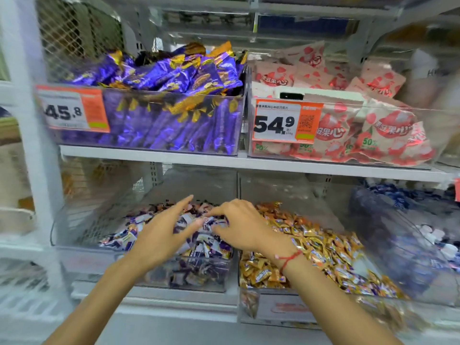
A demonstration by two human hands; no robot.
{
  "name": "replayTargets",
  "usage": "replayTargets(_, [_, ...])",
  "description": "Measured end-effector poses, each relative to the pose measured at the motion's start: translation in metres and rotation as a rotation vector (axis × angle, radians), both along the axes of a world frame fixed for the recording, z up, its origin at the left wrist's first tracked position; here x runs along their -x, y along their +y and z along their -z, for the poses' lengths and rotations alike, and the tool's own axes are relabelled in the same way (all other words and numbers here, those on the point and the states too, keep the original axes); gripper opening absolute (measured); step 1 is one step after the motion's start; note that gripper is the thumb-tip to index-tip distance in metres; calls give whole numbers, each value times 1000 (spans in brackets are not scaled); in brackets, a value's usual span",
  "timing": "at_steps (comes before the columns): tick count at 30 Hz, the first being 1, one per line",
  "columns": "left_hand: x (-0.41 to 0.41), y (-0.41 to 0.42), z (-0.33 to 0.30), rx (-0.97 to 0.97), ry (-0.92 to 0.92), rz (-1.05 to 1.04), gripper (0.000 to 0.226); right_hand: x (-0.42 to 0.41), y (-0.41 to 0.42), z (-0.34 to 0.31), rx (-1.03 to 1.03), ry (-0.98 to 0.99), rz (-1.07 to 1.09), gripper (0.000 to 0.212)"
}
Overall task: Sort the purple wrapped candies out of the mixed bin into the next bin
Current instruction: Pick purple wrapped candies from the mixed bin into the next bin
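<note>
Purple and white wrappers fill the clear bin [139, 247] under both my hands on the lower shelf, and this single head view is all I have to go on. My left hand [159, 235] hovers over that heap with its fingers spread and straight, holding nothing. My right hand [239, 227], a red string [288, 260] at its wrist, has its fingers curled down toward the pile; whether they pinch a wrapper I cannot tell, since blur hides the tips. The relation that matters: the gold-wrapped bin [323, 260] sits touching at three o'clock from my hands, and purple wrapped candies [310, 252] lie scattered through its gold heap, mostly toward its near edge at about four o'clock. They are too small and smeared for me to read a long axis. My right hand is the nearer to them; it only has to cross the shared wall. I judge the gold bin to be the mixed one and the purple bin the destination. Farther out at three o'clock stands a bin of blue and white sweets [410, 220]. At twelve o'clock, on the upper shelf, one clear bin holds large purple packets [159, 78] and its neighbour pink ones [348, 125], each with an orange price tag [286, 120].
</note>
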State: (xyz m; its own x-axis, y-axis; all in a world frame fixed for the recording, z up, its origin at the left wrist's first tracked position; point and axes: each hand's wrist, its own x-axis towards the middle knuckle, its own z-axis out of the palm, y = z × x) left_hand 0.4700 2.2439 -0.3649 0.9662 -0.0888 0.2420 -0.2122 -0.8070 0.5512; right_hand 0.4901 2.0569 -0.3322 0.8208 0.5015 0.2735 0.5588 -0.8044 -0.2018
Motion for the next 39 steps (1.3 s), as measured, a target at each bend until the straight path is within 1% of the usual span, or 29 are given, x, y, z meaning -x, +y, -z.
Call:
replayTargets(1, [-1,1,5,-8,25,44,69,4,-7,-3,-45,7,-15,34])
replayTargets(2, [-3,0,10,-6,3,74,65,10,-15,-6,-89,15,-35,31])
replayTargets(4, [-2,-6,13,23,-95,99,55,21,-42,-12,-156,45,-62,26])
replayTargets(6, [1,-20,8,82,-199,116,42,35,-80,-17,-182,97,-39,22])
replayTargets(9, [8,-62,-11,183,-338,196,20,48,-147,-17,-196,124,95,20])
replayTargets(11, [13,-97,-23,193,-379,325,24,54,-192,-6,-145,100,221,20])
replayTargets(12, [14,-115,-26,160,-359,415,27,58,-212,1,-83,34,286,21])
replayTargets(13, [13,-134,-29,89,-313,512,29,61,-232,11,2,-89,340,23])
replayTargets(15, [2,-172,-26,-159,-192,710,30,69,-265,29,77,-289,400,26])
replayTargets(17, [-17,-210,-13,-477,-91,865,38,77,-287,43,123,-331,451,32])
replayTargets(19, [-35,-240,4,-764,-28,967,50,79,-294,49,141,-312,466,33])
replayTargets(20, [-41,-253,10,-854,15,997,54,78,-296,53,127,-306,468,35])
replayTargets(21, [-47,-263,16,-892,57,1015,57,76,-296,56,114,-321,465,37])
replayTargets(22, [-53,-270,21,-888,83,1028,58,76,-294,56,102,-329,467,38])
replayTargets(24, [-61,-280,26,-826,64,1033,54,75,-293,57,61,-346,465,40])
replayTargets(26, [-67,-282,28,-766,13,982,50,74,-296,59,42,-372,454,39])
replayTargets(28, [-74,-279,26,-734,-90,856,42,76,-294,60,49,-373,464,41])
replayTargets(30, [-84,-275,22,-702,-174,713,37,75,-294,59,97,-361,495,46])
replayTargets(33, [-91,-265,16,-662,-205,504,34,74,-291,54,230,-393,515,44])
replayTargets(35, [-87,-256,18,-633,-230,394,30,71,-286,47,276,-423,495,39])
replayTargets(36, [-83,-251,19,-601,-251,357,31,68,-280,43,291,-405,471,38])
replayTargets(37, [-79,-247,20,-548,-294,335,34,64,-274,39,313,-344,444,36])
replayTargets(39, [-73,-242,21,-422,-369,372,35,52,-259,33,280,-101,442,30])
